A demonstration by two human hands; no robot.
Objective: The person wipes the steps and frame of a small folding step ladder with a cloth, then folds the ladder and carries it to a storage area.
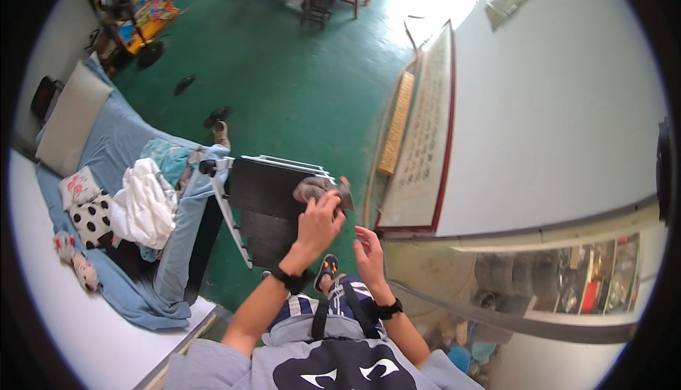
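My left hand (320,223) has its fingers on a grey cloth bundle (314,187) with reddish patches, perhaps socks; blur hides its exact shape. The bundle is over the right side of a black-panelled stand (266,193) with a white metal frame. To the right, my right hand (369,256) is held up with its fingers apart and nothing in it. Both wrists wear black bands.
A sofa or bed with a blue cover (127,124) stands left, bearing a white cloth (143,203) and a polka-dot cushion (91,218). Shoes (221,134) lie on the green floor (276,86). A framed panel (417,161) leans on the right wall, near a glass-fronted cabinet (585,278).
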